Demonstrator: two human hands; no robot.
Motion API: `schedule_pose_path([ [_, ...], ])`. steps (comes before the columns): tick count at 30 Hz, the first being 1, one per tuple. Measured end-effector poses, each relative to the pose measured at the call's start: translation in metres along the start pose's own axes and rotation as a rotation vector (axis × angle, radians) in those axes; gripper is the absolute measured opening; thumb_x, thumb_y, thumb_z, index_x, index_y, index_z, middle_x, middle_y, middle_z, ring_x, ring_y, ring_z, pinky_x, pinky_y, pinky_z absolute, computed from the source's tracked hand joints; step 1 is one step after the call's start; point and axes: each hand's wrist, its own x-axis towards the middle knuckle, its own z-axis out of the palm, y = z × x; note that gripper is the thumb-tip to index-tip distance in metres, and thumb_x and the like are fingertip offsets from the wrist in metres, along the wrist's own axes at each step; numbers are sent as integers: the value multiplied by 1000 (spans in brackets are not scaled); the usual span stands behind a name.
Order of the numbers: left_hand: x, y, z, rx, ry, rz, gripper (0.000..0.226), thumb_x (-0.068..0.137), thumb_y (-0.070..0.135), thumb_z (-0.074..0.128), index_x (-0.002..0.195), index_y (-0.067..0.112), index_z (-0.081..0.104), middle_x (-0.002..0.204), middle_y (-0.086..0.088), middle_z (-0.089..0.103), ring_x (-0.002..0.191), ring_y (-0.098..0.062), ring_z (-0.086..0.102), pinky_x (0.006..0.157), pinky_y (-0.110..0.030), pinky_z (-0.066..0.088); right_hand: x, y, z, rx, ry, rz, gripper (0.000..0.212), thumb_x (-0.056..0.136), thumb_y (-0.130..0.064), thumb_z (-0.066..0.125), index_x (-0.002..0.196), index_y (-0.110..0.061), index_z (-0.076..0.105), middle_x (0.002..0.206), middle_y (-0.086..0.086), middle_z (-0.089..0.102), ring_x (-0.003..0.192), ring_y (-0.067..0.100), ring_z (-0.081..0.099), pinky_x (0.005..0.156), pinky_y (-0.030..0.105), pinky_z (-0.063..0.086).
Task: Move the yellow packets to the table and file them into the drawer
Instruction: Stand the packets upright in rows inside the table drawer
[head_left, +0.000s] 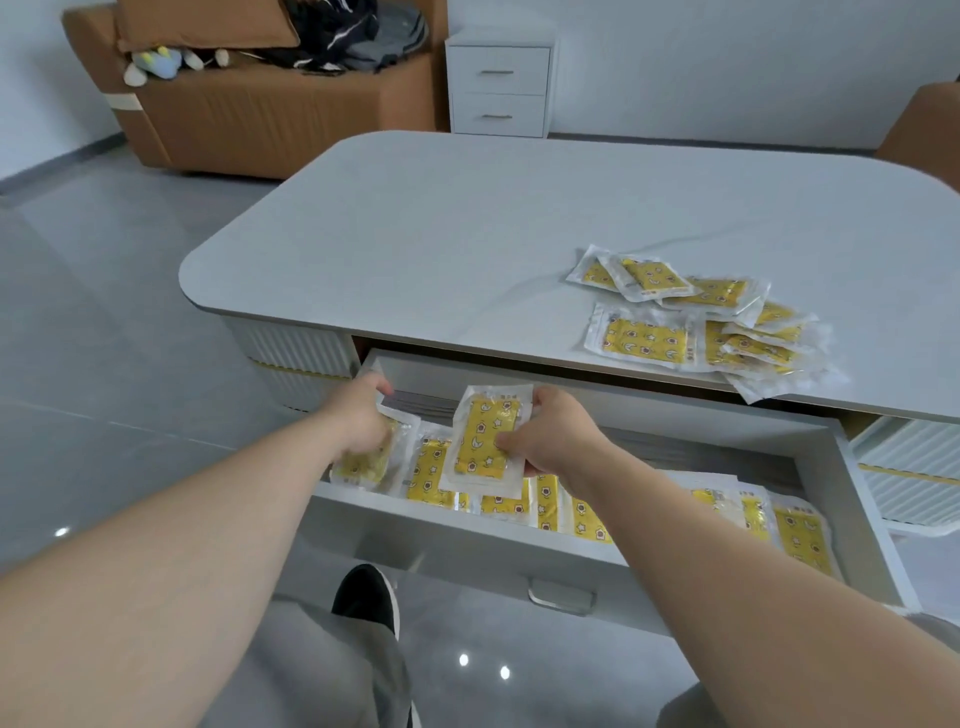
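Head view: the right hand pinches one yellow packet (thumb on its face) above the front-left part of the open drawer. At the drawer's left end, the left hand grips a second packet. Loose packets lie at the near right edge of the table.

No writing is legible in this view.
The raised packet has a small dark printed mark on its clear top margin. The flat packet on the table has one at its right edge. Both marks are too small and blurred to read, and any print on the leftmost packet is equally unreadable.
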Motion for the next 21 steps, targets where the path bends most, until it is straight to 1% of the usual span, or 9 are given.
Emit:
schedule_pose_path([
  [2, 0, -4, 3, 208, -20, 63, 51, 89, 3, 65, 133, 26, 52, 124, -7, 53, 92, -22, 55, 57, -25, 42, 3, 2, 4, 2, -15, 11, 43, 89, -4, 73, 127, -15, 56, 106, 7, 72, 87, 26, 75, 74, 41, 65],
  [3, -1, -5, 4, 312, -15, 88, 46, 89, 6, 66, 129, 26, 55, 128, -6, 51, 96, -22, 54, 62, -26, 44, 5, 2, 5, 2, -22, 13, 41, 89, -3, 72, 125, -15, 56, 106, 7, 72, 87, 27, 75, 74, 42, 65],
  [5, -3, -3, 6, 556, 30, 165, 36, 90, 15, 66, 124, 27, 61, 131, -3, 49, 110, -22, 51, 84, -31, 46, 7, 4, 8, -8, -32, 13, 39, 89, -1, 71, 122, -16, 57, 106, 8, 71, 88, 28, 75, 74, 42, 65],
  [6, -3, -1, 6, 689, 66, 208, 33, 91, 20, 65, 123, 28, 63, 131, 0, 51, 118, -22, 47, 95, -35, 42, 8, 4, 9, -18, -35, 14, 37, 89, -1, 71, 121, -16, 57, 106, 8, 71, 88, 28, 74, 74, 42, 65],
  [9, -1, 2, 5, 866, 106, 244, 31, 93, 33, 63, 124, 33, 66, 130, 5, 58, 127, -21, 41, 105, -40, 31, 10, 3, 11, -26, -43, 21, 32, 90, 0, 70, 113, -18, 56, 106, 7, 70, 90, 28, 74, 73, 41, 65],
  [11, 0, 2, 3, 857, 65, 207, 34, 93, 35, 64, 126, 34, 64, 130, 3, 60, 130, -21, 41, 106, -40, 30, 11, 4, 13, -4, -59, 31, 27, 92, 3, 67, 104, -18, 55, 105, 7, 71, 90, 28, 74, 71, 39, 65],
  [14, 2, 5, 0, 712, 81, 175, 42, 93, 21, 62, 132, 36, 60, 135, -2, 59, 132, -25, 44, 110, -42, 34, 14, 5, 19, -2, -67, 47, 27, 92, 9, 58, 95, -17, 55, 104, 10, 71, 90, 30, 74, 72, 41, 65],
  [18, -1, 17, -15, 293, 27, 142, 43, 93, -1, 57, 129, 22, 64, 128, -1, 65, 113, -20, 60, 99, -34, 50, 20, 5, 36, -39, -64, 55, 25, 89, 10, 58, 107, -6, 64, 103, 18, 74, 87, 31, 76, 79, 52, 63],
  [21, -12, 32, -26, 294, 3, 146, 49, 92, -10, 46, 130, 16, 62, 126, -4, 65, 111, -20, 60, 96, -31, 50, 26, 1, 49, 20, -114, 83, 24, 89, 7, 64, 112, -2, 64, 97, 17, 75, 75, 25, 77, 79, 47, 64],
])
